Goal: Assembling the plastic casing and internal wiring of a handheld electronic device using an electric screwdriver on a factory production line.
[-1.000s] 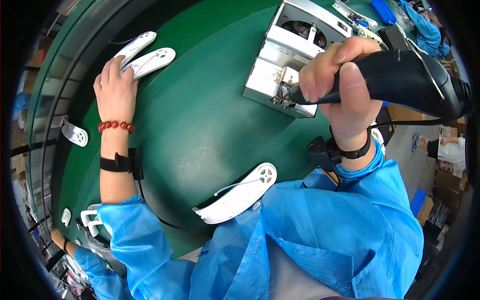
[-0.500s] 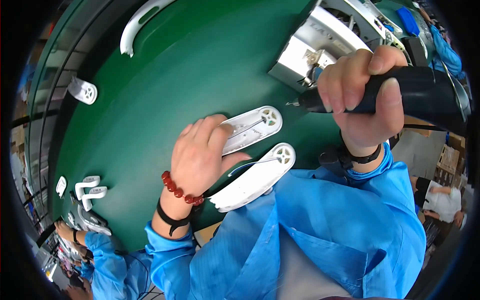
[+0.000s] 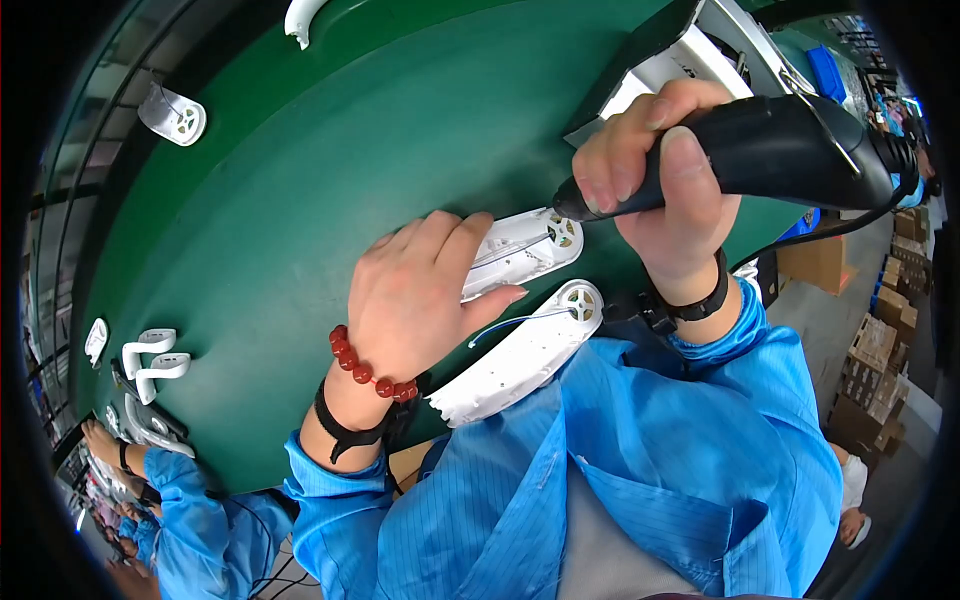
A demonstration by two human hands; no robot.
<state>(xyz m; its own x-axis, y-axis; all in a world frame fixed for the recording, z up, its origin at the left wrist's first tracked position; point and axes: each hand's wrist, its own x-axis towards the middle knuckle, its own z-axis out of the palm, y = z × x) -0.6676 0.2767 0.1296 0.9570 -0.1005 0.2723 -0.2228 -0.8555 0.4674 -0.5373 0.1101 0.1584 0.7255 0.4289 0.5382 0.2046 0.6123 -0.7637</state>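
My left hand [image 3: 412, 290] lies over the left part of a long white plastic shell [image 3: 522, 255], holding it against the table. The shell's rounded right end has a spoked round opening, and a thin grey wire runs along its inside; its left part is hidden under the hand. In my right hand [image 3: 672, 180] is a black electric screwdriver [image 3: 790, 150], fingers wrapped around its body. Its nose meets the upper rim of the shell's round end, where the tip is hidden. Nearer me lies a second white shell [image 3: 515, 358] with a blue wire.
On the green table [image 3: 300, 180] an open box [image 3: 650, 75] stands at the far right. A small white cover [image 3: 172, 115] lies far left, and angled white parts [image 3: 158, 362] sit at left. A co-worker's blue sleeve [image 3: 195, 500] shows at lower left. The screwdriver's cable [image 3: 840, 228] trails right.
My right hand has brought the screwdriver left, from beside the shell onto its rounded end. My left hand still holds the shell. The whole view has shifted slightly.
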